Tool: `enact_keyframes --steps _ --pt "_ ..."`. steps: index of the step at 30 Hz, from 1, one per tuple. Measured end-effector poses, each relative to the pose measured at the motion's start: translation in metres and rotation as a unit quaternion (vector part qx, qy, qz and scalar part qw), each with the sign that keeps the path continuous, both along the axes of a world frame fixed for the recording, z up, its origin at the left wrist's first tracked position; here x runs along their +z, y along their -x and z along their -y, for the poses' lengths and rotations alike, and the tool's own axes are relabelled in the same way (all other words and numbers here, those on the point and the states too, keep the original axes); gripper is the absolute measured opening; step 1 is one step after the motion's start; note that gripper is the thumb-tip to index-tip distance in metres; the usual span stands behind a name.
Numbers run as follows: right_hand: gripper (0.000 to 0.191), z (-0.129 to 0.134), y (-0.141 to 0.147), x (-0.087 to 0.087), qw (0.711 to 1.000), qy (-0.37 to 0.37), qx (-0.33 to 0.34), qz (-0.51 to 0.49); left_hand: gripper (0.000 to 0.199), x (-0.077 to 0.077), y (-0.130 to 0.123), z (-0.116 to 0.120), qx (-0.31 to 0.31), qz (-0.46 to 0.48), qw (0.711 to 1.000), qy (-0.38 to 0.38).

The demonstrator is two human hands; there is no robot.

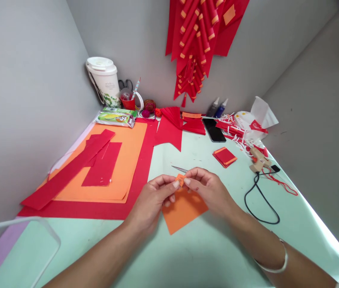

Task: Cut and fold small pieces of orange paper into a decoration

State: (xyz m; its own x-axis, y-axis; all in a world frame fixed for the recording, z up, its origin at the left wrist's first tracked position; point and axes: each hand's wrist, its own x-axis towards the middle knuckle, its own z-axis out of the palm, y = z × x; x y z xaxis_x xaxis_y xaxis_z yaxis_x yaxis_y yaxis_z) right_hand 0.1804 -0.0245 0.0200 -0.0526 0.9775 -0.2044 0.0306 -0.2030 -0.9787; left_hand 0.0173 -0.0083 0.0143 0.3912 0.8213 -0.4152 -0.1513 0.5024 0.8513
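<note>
Between the fingertips of both hands is a small folded orange paper piece (180, 180). My left hand (156, 199) pinches its left side with thumb and fingers. On the other side, my right hand (210, 190) pinches it the same way, a silvery bangle on that forearm. Below the hands lies a larger orange paper sheet (184, 210), its upper part partly hidden by the fingers. Scissors (179, 169) lie just behind the fingers, only the pointed blades clearly showing. Farther back on the right sits a small stack of red and orange paper pieces (224, 157).
Red strips (76, 168) lie on large orange sheets (130, 160) at left. A white cup (103, 80) stands at the back left. Behind are pleated red paper (169, 132) and a phone (214, 130). A glue gun (259, 160) with its black cable is at right.
</note>
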Motion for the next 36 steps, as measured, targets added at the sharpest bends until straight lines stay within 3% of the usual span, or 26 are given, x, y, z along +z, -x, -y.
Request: enact_keyframes --steps 4,10,14,25,31,36 --pt "0.005 -0.003 -0.006 -0.001 1.0 0.002 0.005 -0.018 0.02 0.004 -0.001 0.002 -0.037 -0.011 0.999 0.006" --pt "0.002 -0.005 -0.023 0.003 0.991 0.059 0.119 0.032 0.031 0.003 -0.001 0.001 -0.076 -0.008 0.997 0.004" --pt "0.005 -0.003 -0.029 0.0 0.983 0.054 0.153 0.085 0.032 -0.003 -0.002 0.0 -0.113 -0.039 0.993 0.006" --pt "0.013 -0.003 -0.031 -0.005 0.991 0.027 0.098 0.088 0.023 0.0 -0.009 0.0 -0.13 -0.046 0.99 0.005" --pt "0.027 0.001 -0.028 -0.005 0.994 0.019 0.083 0.067 0.023 0.001 -0.01 -0.001 -0.056 -0.051 0.997 0.021" --pt "0.038 0.007 -0.015 -0.007 0.986 -0.044 0.064 0.147 0.022 0.0 -0.011 0.0 -0.023 -0.042 0.998 0.037"
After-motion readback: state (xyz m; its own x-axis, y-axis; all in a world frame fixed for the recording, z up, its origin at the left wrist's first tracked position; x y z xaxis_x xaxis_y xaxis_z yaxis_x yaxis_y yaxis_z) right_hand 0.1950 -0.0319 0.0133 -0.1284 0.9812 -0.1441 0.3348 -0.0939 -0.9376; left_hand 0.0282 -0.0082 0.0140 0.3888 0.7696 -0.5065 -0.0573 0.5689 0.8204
